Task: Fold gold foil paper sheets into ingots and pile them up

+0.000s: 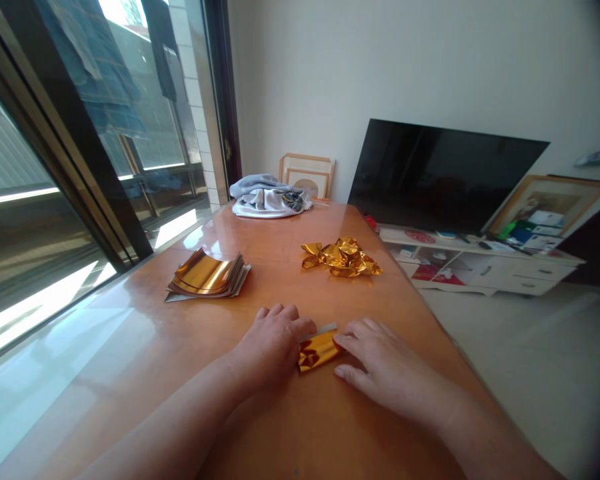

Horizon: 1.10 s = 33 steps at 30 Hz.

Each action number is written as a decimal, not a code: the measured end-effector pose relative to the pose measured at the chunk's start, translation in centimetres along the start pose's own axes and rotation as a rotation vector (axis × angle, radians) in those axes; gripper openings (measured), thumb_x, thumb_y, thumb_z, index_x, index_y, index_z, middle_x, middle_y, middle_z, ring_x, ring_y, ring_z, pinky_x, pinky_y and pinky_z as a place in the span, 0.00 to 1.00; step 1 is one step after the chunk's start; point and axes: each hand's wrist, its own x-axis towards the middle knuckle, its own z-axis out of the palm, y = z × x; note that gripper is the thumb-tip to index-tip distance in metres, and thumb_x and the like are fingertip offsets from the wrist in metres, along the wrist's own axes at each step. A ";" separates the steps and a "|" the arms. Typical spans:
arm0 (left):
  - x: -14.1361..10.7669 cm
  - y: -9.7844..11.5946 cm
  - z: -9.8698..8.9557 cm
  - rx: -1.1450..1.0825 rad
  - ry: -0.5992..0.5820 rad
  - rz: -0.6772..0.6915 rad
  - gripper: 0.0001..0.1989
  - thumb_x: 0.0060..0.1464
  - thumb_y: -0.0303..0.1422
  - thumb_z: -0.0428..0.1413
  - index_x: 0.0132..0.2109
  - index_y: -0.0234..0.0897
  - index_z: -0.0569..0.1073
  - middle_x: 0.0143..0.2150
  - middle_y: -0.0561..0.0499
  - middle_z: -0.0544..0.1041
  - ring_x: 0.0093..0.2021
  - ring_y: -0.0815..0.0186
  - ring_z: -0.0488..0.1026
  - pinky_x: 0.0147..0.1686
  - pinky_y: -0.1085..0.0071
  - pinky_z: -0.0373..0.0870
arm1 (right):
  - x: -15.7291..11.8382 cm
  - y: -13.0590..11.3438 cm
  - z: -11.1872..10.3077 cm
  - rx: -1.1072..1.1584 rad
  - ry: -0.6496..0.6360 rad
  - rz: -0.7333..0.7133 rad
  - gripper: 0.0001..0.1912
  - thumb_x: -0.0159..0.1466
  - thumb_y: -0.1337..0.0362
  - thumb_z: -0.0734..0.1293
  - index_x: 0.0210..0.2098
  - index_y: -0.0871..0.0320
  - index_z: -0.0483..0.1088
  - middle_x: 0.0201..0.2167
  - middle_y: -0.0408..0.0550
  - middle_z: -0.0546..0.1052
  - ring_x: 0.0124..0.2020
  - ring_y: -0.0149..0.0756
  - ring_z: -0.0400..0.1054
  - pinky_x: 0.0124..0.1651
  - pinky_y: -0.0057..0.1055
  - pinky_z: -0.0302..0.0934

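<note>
A partly folded sheet of gold foil paper (323, 351) lies on the wooden table in front of me. Its left end is crumpled, and a strip of its pale underside shows along the far edge. My left hand (279, 338) has its fingers curled down on the left end, with the thumb at the far edge. At the right end, the bent fingers of my right hand (377, 357) grip the foil, while the thumb rests nearer to me, a little apart. Parts of both ends are hidden under my fingers.
To the left is a stack of gold foil sheets (207, 275). Several crumpled gold foil pieces (344, 257) lie at right. Grey cloth (267, 197) is heaped at the far end of the table (270, 257). Beyond its right edge stand a television (445, 177) and a white cabinet (500, 272).
</note>
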 end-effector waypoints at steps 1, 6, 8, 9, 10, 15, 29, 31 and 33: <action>0.0 0.2 -0.2 0.013 -0.012 0.029 0.17 0.57 0.27 0.52 0.49 0.50 0.76 0.44 0.48 0.72 0.46 0.59 0.68 0.46 0.63 0.61 | 0.0 0.0 0.0 0.001 -0.004 0.002 0.16 0.65 0.55 0.68 0.52 0.49 0.74 0.45 0.49 0.74 0.49 0.45 0.64 0.55 0.42 0.59; -0.1 0.6 -1.0 0.043 -0.051 0.095 0.11 0.59 0.32 0.53 0.42 0.52 0.80 0.43 0.48 0.71 0.44 0.58 0.67 0.45 0.62 0.60 | 0.0 -0.1 -0.1 -0.004 -0.017 0.007 0.17 0.66 0.55 0.67 0.53 0.50 0.73 0.45 0.50 0.74 0.49 0.46 0.64 0.55 0.43 0.59; -0.1 0.7 -1.0 0.055 -0.054 0.102 0.11 0.59 0.31 0.53 0.41 0.52 0.80 0.43 0.48 0.71 0.44 0.58 0.67 0.44 0.62 0.59 | 0.0 -0.1 0.0 -0.006 -0.023 0.009 0.18 0.66 0.55 0.67 0.54 0.50 0.73 0.45 0.50 0.74 0.48 0.46 0.65 0.55 0.43 0.59; -0.1 0.7 -1.1 0.064 -0.054 0.104 0.12 0.59 0.30 0.54 0.41 0.52 0.80 0.43 0.48 0.71 0.44 0.58 0.67 0.44 0.62 0.59 | 0.0 -0.1 0.0 -0.007 -0.025 0.011 0.18 0.66 0.55 0.67 0.54 0.51 0.73 0.45 0.50 0.74 0.48 0.46 0.65 0.55 0.43 0.59; -0.1 0.7 -1.1 0.073 -0.054 0.106 0.12 0.58 0.30 0.54 0.41 0.52 0.80 0.43 0.48 0.71 0.44 0.58 0.66 0.44 0.61 0.59 | 0.0 -0.1 0.0 -0.008 -0.026 0.011 0.18 0.66 0.55 0.67 0.54 0.51 0.73 0.45 0.50 0.74 0.48 0.46 0.65 0.55 0.43 0.59; -0.1 1.1 -1.2 0.115 -0.050 0.127 0.10 0.58 0.31 0.54 0.40 0.49 0.80 0.42 0.47 0.71 0.45 0.57 0.65 0.43 0.61 0.58 | -0.1 -0.2 0.0 -0.009 -0.025 0.014 0.17 0.66 0.55 0.66 0.53 0.51 0.73 0.45 0.51 0.74 0.48 0.46 0.65 0.54 0.43 0.59; 0.1 1.7 -0.4 0.113 -0.077 0.177 0.09 0.62 0.31 0.53 0.36 0.41 0.78 0.40 0.46 0.72 0.42 0.59 0.65 0.39 0.64 0.59 | -0.3 -0.3 0.0 0.001 0.003 0.010 0.13 0.66 0.56 0.67 0.47 0.52 0.74 0.45 0.50 0.75 0.48 0.45 0.65 0.53 0.41 0.58; 0.1 1.7 -0.2 0.100 -0.094 0.173 0.11 0.63 0.31 0.52 0.36 0.40 0.78 0.40 0.46 0.72 0.41 0.59 0.65 0.38 0.66 0.59 | -0.3 -0.4 0.0 0.001 0.001 0.011 0.13 0.66 0.57 0.67 0.48 0.53 0.74 0.45 0.50 0.75 0.48 0.45 0.65 0.53 0.40 0.58; 0.1 1.6 0.0 0.075 -0.114 0.166 0.11 0.63 0.31 0.51 0.36 0.40 0.78 0.41 0.46 0.72 0.40 0.60 0.66 0.38 0.67 0.60 | -0.2 -0.4 0.0 0.000 -0.002 0.013 0.12 0.66 0.57 0.67 0.47 0.53 0.74 0.45 0.50 0.75 0.48 0.45 0.65 0.53 0.40 0.58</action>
